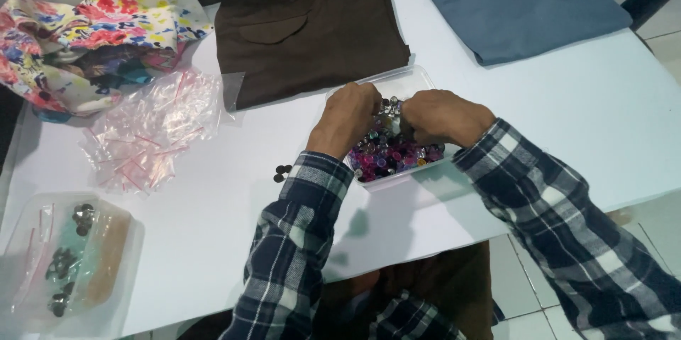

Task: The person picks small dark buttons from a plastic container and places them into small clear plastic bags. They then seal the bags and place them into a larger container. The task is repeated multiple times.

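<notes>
a: while i look down at the white table (pixel 213 241), the biggest things are the folded clothes: a brown one (pixel 312 35), a blue one (pixel 518 3) and a flowery cloth (pixel 78 35) at the far left. no hand is on them.

b: where are the hands?

a: both are in the clear plastic box (pixel 408 81) in the middle, just below the brown cloth. the left hand (pixel 347 116) and the right hand (pixel 440 116) sit close together over the pile of buttons (pixel 390 152), purple, pink and silver ones.

b: are they holding any?

a: the fingers are curled down into the pile and seem to pinch something small between the two hands. i can't tell what it is, the fingertips are hidden.

b: how would the buttons feel?

a: i think light, hard and slippery. they would roll away easy, so pinch one by its edge with two fingertips. the box looks thin and bendy, so hold it by the sides.

b: what else holds things?

a: a clear tray (pixel 67 262) at the near left has dark buttons and small bags in it. next to the flowery cloth is a heap of tiny clear bags (pixel 152 134) with red strips, soft and crinkly. two dark buttons (pixel 282 172) lie loose by the left sleeve (pixel 298 241).
</notes>
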